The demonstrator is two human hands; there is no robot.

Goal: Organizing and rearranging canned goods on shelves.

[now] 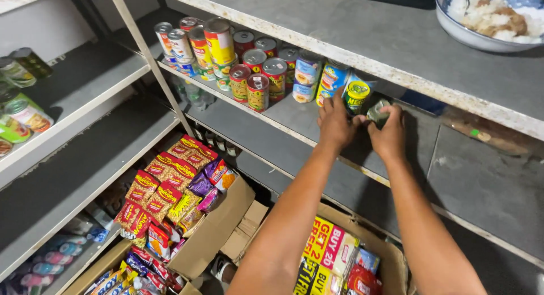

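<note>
Both my arms reach up to a grey shelf (294,116) stocked with tins. My left hand (334,124) grips a small tin with a yellow and green label (356,95), standing at the right end of the row. My right hand (388,136) is closed around a small greenish tin (378,111) right beside it, tilted and partly hidden by my fingers. To the left stand blue-labelled tins (309,74) and several red and yellow tins (258,79).
A bowl of rice and meat (490,17) sits on the top shelf at the right. Below me are open cardboard boxes (218,227) full of snack packets (170,187) and a second box (388,255) of colourful packs. More tins stand on the left shelving (22,108).
</note>
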